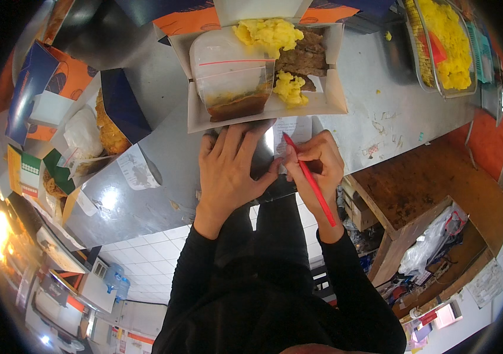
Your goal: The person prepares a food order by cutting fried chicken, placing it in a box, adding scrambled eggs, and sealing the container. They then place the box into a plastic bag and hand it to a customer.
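Observation:
My right hand (320, 166) is closed around a red pen (312, 183), whose upper end points at a printed paper slip (293, 130) on the metal counter. My left hand (234, 166) lies spread palm down, fingertips at the near edge of an open cardboard food box (269, 116), thumb near the slip's left side. Inside the box are a clear plastic bag of rice with brown sauce (236, 84), browned meat slices (304, 53) and two heaps of scrambled egg (289, 88). My left fingertips are partly hidden under the box's edge.
Left on the counter (167, 194) stand an open blue box with fried food (112, 128), a smaller green and yellow box (59, 170) and another slip (136, 170). A clear tray of scrambled egg (450, 48) is at the back right. A wooden shelf (433, 186) stands lower right.

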A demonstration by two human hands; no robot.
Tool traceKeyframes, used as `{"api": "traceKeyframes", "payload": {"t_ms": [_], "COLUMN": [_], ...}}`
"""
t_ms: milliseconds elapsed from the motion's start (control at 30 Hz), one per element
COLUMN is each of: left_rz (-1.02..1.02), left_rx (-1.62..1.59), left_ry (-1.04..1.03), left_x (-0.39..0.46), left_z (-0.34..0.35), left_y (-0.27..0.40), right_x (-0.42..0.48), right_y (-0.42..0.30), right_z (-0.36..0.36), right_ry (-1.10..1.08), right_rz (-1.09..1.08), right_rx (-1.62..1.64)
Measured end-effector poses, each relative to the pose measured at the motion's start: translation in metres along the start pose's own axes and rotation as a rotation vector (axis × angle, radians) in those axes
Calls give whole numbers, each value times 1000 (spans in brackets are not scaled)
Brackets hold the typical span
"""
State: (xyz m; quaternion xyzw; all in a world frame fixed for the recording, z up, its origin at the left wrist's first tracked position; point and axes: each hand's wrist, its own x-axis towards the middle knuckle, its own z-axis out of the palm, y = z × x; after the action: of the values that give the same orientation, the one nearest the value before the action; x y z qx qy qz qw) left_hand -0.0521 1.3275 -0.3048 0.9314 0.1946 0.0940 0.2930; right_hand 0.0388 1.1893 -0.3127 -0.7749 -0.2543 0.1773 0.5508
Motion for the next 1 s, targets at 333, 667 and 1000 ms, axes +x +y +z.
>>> {"api": "traceKeyframes", "payload": {"t_ms": [333, 667, 1000], "left_rz": [5, 16, -98], "left_rx": [8, 38, -153], "left_ry": [12, 11, 333], "left_x": [2, 2, -64], "left_z": [-1, -6, -64], "left_y": [2, 0, -41], "right_x": [-4, -3, -15], "right_y": [2, 1, -45], "right_z": [-4, -7, 50], "right_ry": [-22, 16, 155], "right_rz": [-17, -58, -82], "right_rx": [0, -43, 145]}}
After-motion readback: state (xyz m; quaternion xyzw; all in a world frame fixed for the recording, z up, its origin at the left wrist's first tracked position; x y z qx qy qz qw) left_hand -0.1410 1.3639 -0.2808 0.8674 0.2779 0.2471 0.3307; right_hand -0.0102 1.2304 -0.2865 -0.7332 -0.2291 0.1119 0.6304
